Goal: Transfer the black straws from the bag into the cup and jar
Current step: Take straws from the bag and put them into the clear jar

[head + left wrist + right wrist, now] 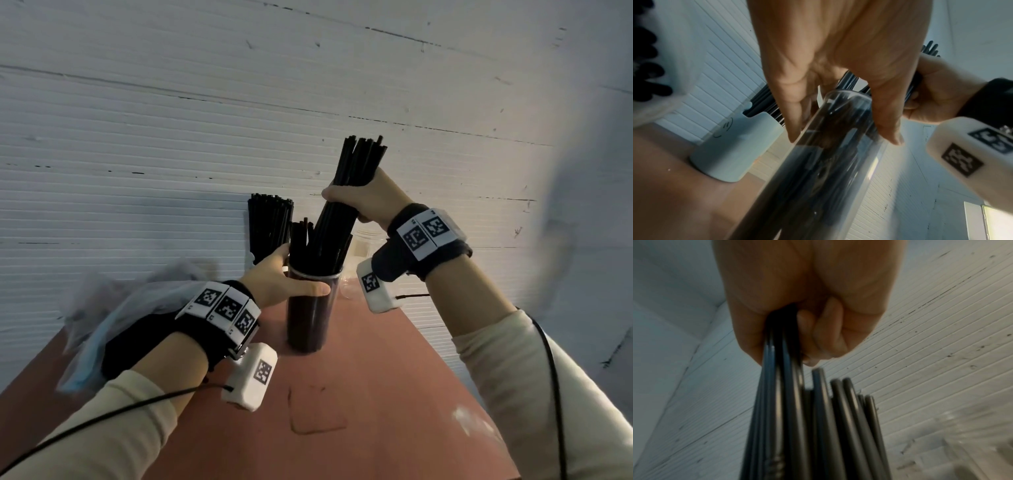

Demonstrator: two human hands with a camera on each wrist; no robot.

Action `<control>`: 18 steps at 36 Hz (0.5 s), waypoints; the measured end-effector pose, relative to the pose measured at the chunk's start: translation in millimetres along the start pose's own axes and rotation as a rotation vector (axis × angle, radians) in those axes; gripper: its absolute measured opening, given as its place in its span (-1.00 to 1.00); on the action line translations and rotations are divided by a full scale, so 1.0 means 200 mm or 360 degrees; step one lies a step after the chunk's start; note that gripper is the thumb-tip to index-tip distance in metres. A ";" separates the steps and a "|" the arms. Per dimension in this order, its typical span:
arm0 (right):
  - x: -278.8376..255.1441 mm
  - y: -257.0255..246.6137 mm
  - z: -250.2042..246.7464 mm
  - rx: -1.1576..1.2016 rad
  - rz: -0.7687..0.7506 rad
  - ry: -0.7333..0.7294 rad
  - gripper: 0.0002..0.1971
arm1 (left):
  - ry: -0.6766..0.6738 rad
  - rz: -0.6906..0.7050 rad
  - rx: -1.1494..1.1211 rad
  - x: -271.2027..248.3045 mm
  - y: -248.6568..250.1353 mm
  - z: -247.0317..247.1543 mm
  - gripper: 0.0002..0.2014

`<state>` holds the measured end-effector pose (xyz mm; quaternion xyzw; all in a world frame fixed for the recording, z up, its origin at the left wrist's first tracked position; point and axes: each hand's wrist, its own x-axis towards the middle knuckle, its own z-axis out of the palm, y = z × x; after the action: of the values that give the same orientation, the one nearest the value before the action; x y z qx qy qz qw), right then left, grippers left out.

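Glossy black plastic straws [789,418] fill a clear, smooth jar [313,308]; the cup [731,149] looks matt pale; ribbed white wall [171,120].

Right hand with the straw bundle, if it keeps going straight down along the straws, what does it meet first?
Probably the straws already standing in the clear jar, which the left hand grips; depth is uncertain.

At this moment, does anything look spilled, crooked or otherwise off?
Nothing spilled. The right hand grips a bundle of straws slanting into the tall clear jar, steadied by the left hand.
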<state>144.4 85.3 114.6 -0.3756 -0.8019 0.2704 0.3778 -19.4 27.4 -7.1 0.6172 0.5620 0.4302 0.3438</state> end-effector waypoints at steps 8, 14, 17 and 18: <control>-0.10 0.14 0.16 -0.0348 -0.0117 -0.0155 -0.68 | 0.0012 0.0058 -0.0007 0.00 0.00 0.00 -0.23; -0.17 0.13 0.14 -0.0107 -0.0173 0.0010 -0.49 | -0.0011 0.0074 -0.0037 0.01 -0.01 0.00 -0.28; -0.20 0.09 0.11 0.0210 -0.0376 0.0224 -0.32 | -0.0017 0.0082 -0.0055 0.02 -0.03 0.00 -0.26; -0.20 0.09 0.10 0.0250 -0.0453 0.0269 -0.32 | -0.0022 0.0087 -0.0053 0.02 -0.03 0.00 -0.25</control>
<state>152.6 59.9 73.1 -0.2490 -0.7887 0.2434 0.5066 -21.6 31.5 -12.3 0.6295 0.5352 0.4444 0.3461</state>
